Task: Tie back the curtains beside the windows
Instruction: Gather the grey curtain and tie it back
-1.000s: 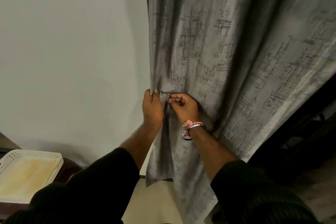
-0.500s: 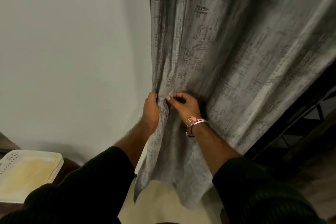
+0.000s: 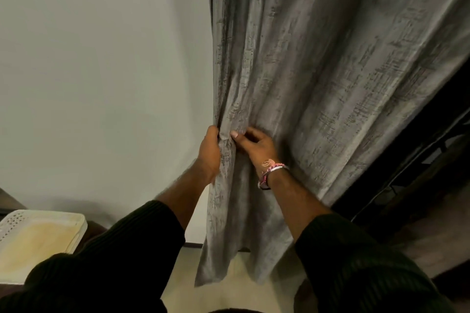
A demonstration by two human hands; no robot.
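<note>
The grey curtain [image 3: 318,84] hangs against the white wall [image 3: 101,84], its left edge bunched at mid-height. The left hand [image 3: 209,154] is closed around that gathered edge; the right hand [image 3: 256,145] pinches a fold just beside it with thumb and fingers. No tie-back or knot shows, so the gathering seems only begun and the tying remains. Bare wall lies open to the left, a pale tray [image 3: 38,234] sits low in the left corner, and a dark gap opens to the right.
</note>
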